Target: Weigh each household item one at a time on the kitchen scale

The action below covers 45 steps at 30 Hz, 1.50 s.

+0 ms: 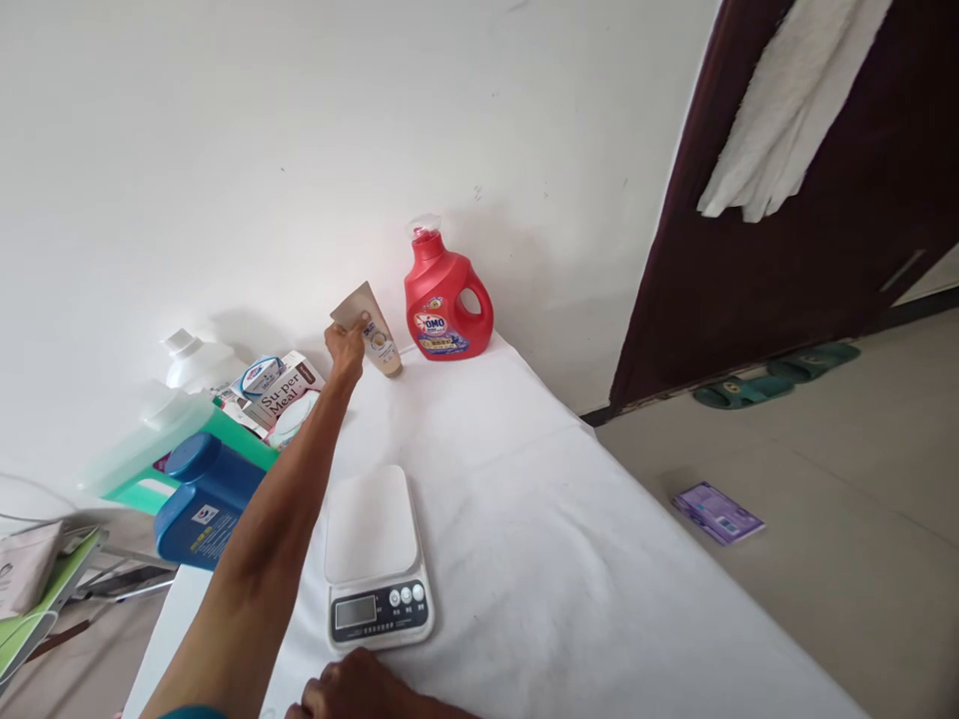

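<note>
A beige squeeze tube [380, 343] stands cap down and leaning at the far end of the white-covered table. My left hand [347, 348] reaches out and grips its upper part, thumb across the front. Just right of the tube is a red OMO detergent bottle [442, 300] with a handle, close to the wall. A white kitchen scale [373, 529] lies nearer to me, its platform bare and its display blank. My right hand [352, 687] rests curled below the scale's front edge, partly cut off by the frame; nothing shows in its fingers.
Left of my arm crowd a blue bottle [199, 509], a green-filled jug [232, 434], a white jug [199, 361] and a Su-per Meal box [283, 392]. On the floor at right lie a purple packet [719, 512] and green slippers [741, 391]. A towel [786, 110] hangs over the dark door.
</note>
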{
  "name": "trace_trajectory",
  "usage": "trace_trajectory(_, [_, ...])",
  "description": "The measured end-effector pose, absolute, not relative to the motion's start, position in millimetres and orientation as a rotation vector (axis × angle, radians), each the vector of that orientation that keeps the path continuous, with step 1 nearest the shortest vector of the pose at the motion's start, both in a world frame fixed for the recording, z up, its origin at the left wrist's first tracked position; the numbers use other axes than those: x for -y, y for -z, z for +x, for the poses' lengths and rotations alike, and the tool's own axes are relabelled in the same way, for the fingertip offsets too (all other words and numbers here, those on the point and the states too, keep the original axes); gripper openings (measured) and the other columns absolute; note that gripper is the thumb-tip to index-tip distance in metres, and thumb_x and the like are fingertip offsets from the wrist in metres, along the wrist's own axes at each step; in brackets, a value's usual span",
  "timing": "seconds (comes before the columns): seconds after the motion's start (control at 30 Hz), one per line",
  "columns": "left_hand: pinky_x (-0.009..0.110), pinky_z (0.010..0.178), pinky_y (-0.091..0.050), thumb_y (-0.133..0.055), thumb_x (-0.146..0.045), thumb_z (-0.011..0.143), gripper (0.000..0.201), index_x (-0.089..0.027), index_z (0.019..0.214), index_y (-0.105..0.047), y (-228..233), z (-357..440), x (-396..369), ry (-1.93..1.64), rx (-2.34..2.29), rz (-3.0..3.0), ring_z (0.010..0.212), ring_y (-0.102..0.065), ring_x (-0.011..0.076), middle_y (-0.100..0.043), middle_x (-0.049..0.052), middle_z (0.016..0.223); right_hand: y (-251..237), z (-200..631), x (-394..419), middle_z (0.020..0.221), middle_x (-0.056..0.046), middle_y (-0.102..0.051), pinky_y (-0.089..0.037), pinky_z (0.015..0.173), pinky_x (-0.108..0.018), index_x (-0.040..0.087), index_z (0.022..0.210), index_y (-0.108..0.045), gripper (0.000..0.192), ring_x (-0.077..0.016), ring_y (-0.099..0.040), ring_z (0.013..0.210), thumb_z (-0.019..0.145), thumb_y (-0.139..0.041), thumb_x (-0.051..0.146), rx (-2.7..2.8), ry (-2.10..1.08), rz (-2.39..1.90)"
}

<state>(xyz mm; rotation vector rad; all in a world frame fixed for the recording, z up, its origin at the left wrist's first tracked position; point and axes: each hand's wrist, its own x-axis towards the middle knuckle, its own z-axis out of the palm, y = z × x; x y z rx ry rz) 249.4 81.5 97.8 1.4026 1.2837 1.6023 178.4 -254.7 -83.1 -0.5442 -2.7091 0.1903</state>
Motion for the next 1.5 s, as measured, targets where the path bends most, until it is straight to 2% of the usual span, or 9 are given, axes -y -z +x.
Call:
trace_trajectory(0.2, [0.030, 0.075, -0.057, -0.098, -0.044, 0.056, 0.044, -0.016, 0.077, -0.071, -122.1, 187.8, 33.4, -1.682, -1.013, 1.394, 0.085, -0.071, 0.0219, -0.073, 0.003, 0.076, 68.4, 187.9, 263.7, 0.079, -0.003, -0.074, -0.032, 0.039, -0.028, 0.017, 0.096, -0.064, 0.012, -0.0199, -0.069, 0.060, 0.090, -0.069, 0.027, 2.627, -0.213, -0.623])
trace_trajectory(0.3, [0.034, 0.082, -0.061, -0.101, -0.040, 0.055, 0.045, -0.015, 0.082, -0.074, -128.4, 164.1, 95.6, -1.617, -1.063, 1.340, 0.092, -0.075, 0.0245, -0.076, 0.004, 0.080, 55.5, 200.9, 264.9, 0.085, -0.004, -0.075, -0.035, 0.044, -0.030, 0.016, 0.099, -0.065, 0.018, -0.0200, -0.071, 0.066, 0.088, -0.071, 0.028, 2.658, -0.287, -0.609])
trace_trajectory(0.4, [0.039, 0.087, -0.063, -0.102, -0.040, 0.056, 0.045, -0.016, 0.085, -0.077, -123.9, 147.2, 138.3, -1.583, -1.131, 1.294, 0.096, -0.076, 0.0275, -0.078, 0.004, 0.083, 48.8, 207.6, 264.8, 0.088, -0.004, -0.075, -0.035, 0.046, -0.031, 0.016, 0.100, -0.065, 0.014, -0.0197, -0.070, 0.068, 0.092, -0.068, 0.027, 2.666, -0.339, -0.620])
trace_trajectory(0.77, [0.032, 0.080, -0.059, -0.093, -0.045, 0.075, 0.038, -0.014, 0.094, -0.083, -95.1, 123.4, 159.0, -1.456, -1.226, 1.522, 0.086, -0.073, 0.0221, -0.081, 0.008, 0.096, 51.4, 208.4, 264.9, 0.094, -0.006, -0.076, -0.036, 0.051, -0.032, 0.016, 0.104, -0.066, 0.015, -0.0205, -0.072, 0.076, 0.103, -0.056, 0.028, 2.685, -0.424, -0.630])
trace_trajectory(1.0, [0.036, 0.095, -0.057, -0.078, -0.061, 0.086, 0.053, -0.019, 0.119, -0.071, -84.1, 106.3, 185.7, -1.599, -1.313, 1.775, 0.111, -0.070, 0.0260, -0.074, 0.010, 0.116, 51.2, 208.3, 265.6, 0.093, -0.006, -0.076, -0.036, 0.051, -0.033, 0.016, 0.105, -0.066, 0.014, -0.0212, -0.071, 0.075, 0.102, -0.058, 0.028, 2.660, -0.422, -0.627])
trace_trajectory(1.1, [0.032, 0.086, -0.055, -0.063, -0.061, 0.098, 0.046, -0.020, 0.116, -0.070, -64.0, 87.0, 208.3, -1.633, -1.516, 1.836, 0.092, -0.068, 0.0205, -0.071, 0.006, 0.098, 48.0, 209.9, 264.9, 0.093, -0.007, -0.076, -0.037, 0.051, -0.032, 0.016, 0.106, -0.066, 0.013, -0.0215, -0.071, 0.076, 0.100, -0.059, 0.024, 2.689, -0.431, -0.622])
trace_trajectory(1.23, [0.028, 0.062, -0.045, -0.055, -0.064, 0.101, 0.051, -0.019, 0.083, -0.068, -19.0, 62.2, 228.0, -1.381, -1.701, 1.616, 0.057, -0.050, 0.0144, -0.052, -0.002, 0.058, 46.6, 211.0, 265.2, 0.091, -0.007, -0.075, -0.033, 0.050, -0.030, 0.015, 0.103, -0.065, 0.011, -0.0209, -0.071, 0.075, 0.099, -0.055, 0.018, 2.719, -0.438, -0.624])
trace_trajectory(1.33, [0.028, 0.055, -0.037, -0.054, -0.070, 0.098, 0.058, -0.018, 0.073, -0.065, 11.6, 50.1, 229.8, -1.264, -1.730, 1.440, 0.052, -0.042, 0.0129, -0.047, -0.003, 0.054, 48.2, 210.8, 266.6, 0.089, -0.005, -0.074, -0.029, 0.049, -0.031, 0.017, 0.100, -0.064, 0.011, -0.0205, -0.071, 0.074, 0.101, -0.053, 0.019, 2.708, -0.417, -0.636])
trace_trajectory(1.5, [0.027, 0.058, -0.036, -0.060, -0.067, 0.096, 0.053, -0.018, 0.075, -0.065, 28.4, 44.1, 224.6, -1.180, -1.765, 1.445, 0.055, -0.043, 0.0131, -0.048, -0.004, 0.056, 51.0, 211.2, 268.7, 0.087, -0.004, -0.073, -0.024, 0.048, -0.035, 0.018, 0.098, -0.062, 0.006, -0.0206, -0.071, 0.073, 0.097, -0.056, 0.016, 2.706, -0.380, -0.645])
